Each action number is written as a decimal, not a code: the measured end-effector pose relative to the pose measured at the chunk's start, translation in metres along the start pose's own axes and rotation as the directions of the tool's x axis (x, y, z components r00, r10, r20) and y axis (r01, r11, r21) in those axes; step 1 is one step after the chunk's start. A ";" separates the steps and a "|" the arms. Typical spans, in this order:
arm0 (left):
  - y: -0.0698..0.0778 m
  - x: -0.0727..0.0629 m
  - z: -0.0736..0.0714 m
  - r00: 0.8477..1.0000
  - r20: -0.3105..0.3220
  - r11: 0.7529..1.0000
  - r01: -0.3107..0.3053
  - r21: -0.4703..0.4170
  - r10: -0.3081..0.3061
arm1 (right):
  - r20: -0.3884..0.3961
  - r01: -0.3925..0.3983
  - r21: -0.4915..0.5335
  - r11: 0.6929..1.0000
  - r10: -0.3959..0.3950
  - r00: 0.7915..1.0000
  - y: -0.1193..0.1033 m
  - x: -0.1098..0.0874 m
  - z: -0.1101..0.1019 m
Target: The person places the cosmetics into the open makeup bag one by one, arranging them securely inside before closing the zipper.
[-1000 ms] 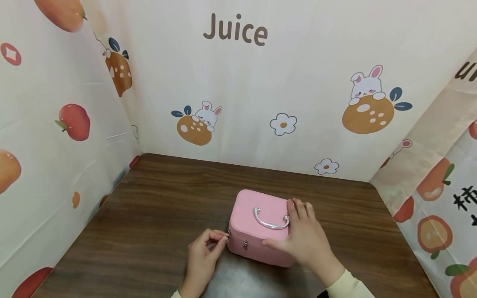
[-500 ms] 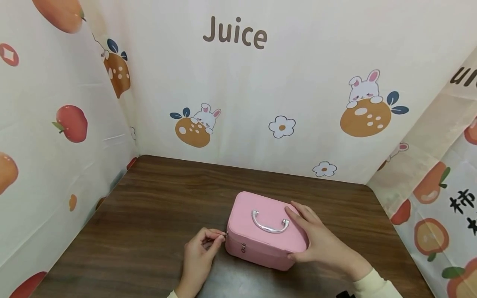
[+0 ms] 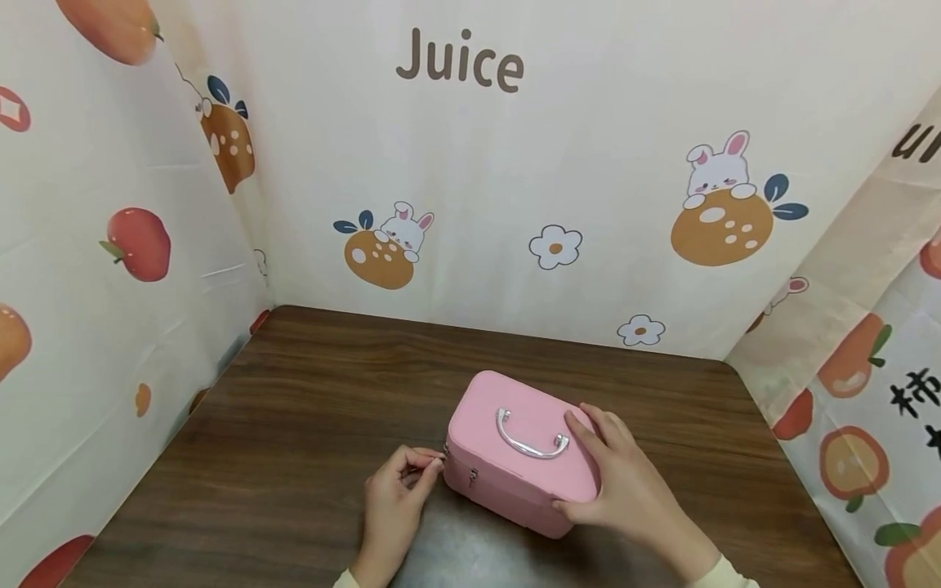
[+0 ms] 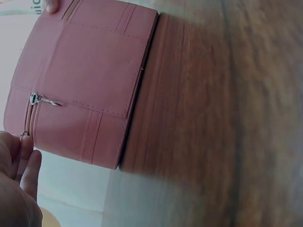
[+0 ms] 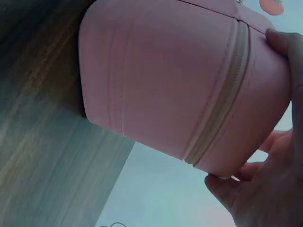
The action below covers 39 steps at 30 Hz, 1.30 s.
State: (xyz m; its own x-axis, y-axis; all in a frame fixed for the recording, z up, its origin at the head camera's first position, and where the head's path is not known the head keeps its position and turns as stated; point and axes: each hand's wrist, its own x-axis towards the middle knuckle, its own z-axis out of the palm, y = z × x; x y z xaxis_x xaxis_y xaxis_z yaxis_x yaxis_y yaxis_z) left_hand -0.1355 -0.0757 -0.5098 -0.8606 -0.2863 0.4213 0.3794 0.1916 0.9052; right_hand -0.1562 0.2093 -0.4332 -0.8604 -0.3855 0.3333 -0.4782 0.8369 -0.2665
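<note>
A pink box-shaped cosmetic case (image 3: 507,490) with a curved silver handle (image 3: 531,445) on its lid stands upright on the table. My left hand (image 3: 397,502) pinches a small metal zipper pull (image 4: 24,135) at the case's left corner, between thumb and forefinger. A second zipper pull (image 4: 35,98) hangs on the front seam, apart from that hand. At the case's other end, my right hand (image 3: 625,482) grips the lid, thumb at the front edge and fingers spread over the top and far side. The zipper track (image 5: 220,104) at that end looks closed in the right wrist view.
A dark wood-grain table (image 3: 338,376) carries the case near its front. Pale printed curtains (image 3: 470,163) with fruit and rabbits hang along the back and both sides. A shiny greyish patch (image 3: 470,555) of tabletop lies in front of the case.
My right hand has slid from the lid near the handle to the case's right end. The case has turned slightly, its right end nearer me. The left hand keeps its pinch at the corner.
</note>
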 end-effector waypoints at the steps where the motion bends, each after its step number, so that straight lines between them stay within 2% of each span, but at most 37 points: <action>1: 0.000 0.000 0.000 1.000 0.004 1.000 -0.010 -0.007 0.010 | -0.009 -0.007 -0.004 1.000 0.007 1.000 -0.001 -0.001 0.001; 9: 0.005 -0.002 0.005 0.999 0.028 0.999 -0.023 -0.024 0.023 | -0.094 -0.076 -0.006 0.997 0.075 0.993 -0.017 -0.005 0.004; 14: 0.007 -0.005 0.010 0.998 0.056 0.999 -0.028 -0.036 0.030 | -0.119 -0.139 -0.005 0.990 0.137 0.983 -0.028 -0.008 0.008; 18: 0.007 -0.004 0.011 0.998 0.053 0.999 -0.017 -0.035 0.019 | -0.131 -0.141 -0.006 0.990 0.139 0.981 -0.031 -0.009 0.009; 24: 0.005 -0.004 0.010 0.996 0.086 1.000 0.010 -0.021 -0.009 | -0.067 -0.116 0.004 0.993 0.116 0.991 -0.025 -0.011 0.002; 29: 0.005 -0.005 0.010 0.993 0.103 0.998 0.064 -0.030 -0.060 | -0.009 -0.154 0.102 0.983 0.156 0.988 -0.018 -0.011 -0.002; 34: 0.004 -0.005 0.009 0.989 0.128 0.996 0.078 -0.031 -0.073 | 0.030 -0.182 0.153 0.971 0.179 0.983 -0.017 -0.010 -0.001; 39: 0.008 0.007 0.004 0.991 0.113 0.997 0.071 0.019 -0.073 | 0.033 -0.187 0.166 0.968 0.184 0.982 -0.019 -0.010 -0.001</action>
State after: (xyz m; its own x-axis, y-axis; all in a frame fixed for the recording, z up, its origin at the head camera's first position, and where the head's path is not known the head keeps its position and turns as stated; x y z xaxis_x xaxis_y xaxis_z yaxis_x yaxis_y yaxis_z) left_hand -0.1405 -0.0722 -0.5001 -0.9187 -0.1913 0.3454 0.3110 0.1883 0.9316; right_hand -0.1382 0.1973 -0.4309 -0.9391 -0.2371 0.2488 -0.3312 0.8177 -0.4708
